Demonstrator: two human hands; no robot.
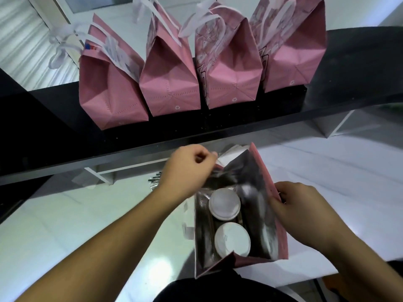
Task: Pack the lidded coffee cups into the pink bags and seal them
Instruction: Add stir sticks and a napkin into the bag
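Observation:
An open pink bag point(280, 238) with a silvery lining stands on the white counter in front of me. Two coffee cups with white lids sit inside it, one lid point(224, 203) farther from me and one lid point(232, 239) nearer. My left hand point(187, 171) grips the bag's far left top edge, fingers curled. The bag's right top edge is pinched by my right hand point(303, 212). Several closed pink bags point(170, 83) with white ribbon handles stand in a row on the black shelf behind.
The black shelf point(87, 144) runs across the view above the white counter point(65, 225). A small bundle of dark metallic items point(154, 180) lies on the counter left of my left wrist. White supports hold the shelf at left and right.

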